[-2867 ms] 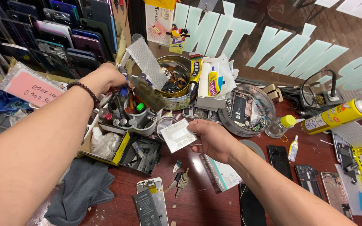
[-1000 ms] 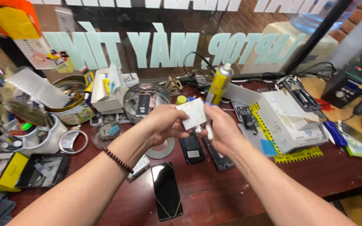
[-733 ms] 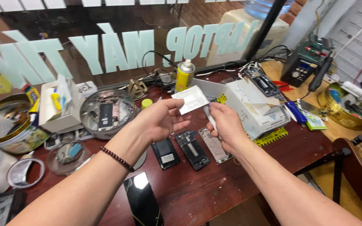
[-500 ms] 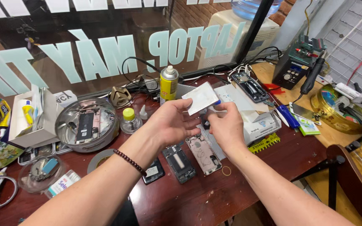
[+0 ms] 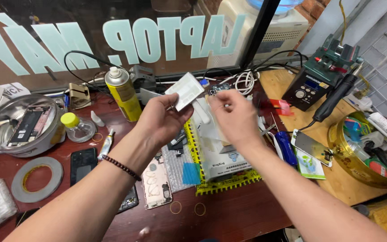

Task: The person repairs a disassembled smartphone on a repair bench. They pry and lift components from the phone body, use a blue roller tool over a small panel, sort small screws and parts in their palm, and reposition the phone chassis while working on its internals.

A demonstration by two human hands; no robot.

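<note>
Cluttered red bench (image 5: 229,215): left hand (image 5: 160,118) pinches a white card (image 5: 185,91), right hand (image 5: 236,117) loosely curled, spray can (image 5: 122,93) behind.

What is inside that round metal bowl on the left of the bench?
The metal bowl holds an opened phone body lying flat, dark with its inner parts showing. Anything beneath that phone is covered, and the bowl's near wall hides the bottom edge.
</note>
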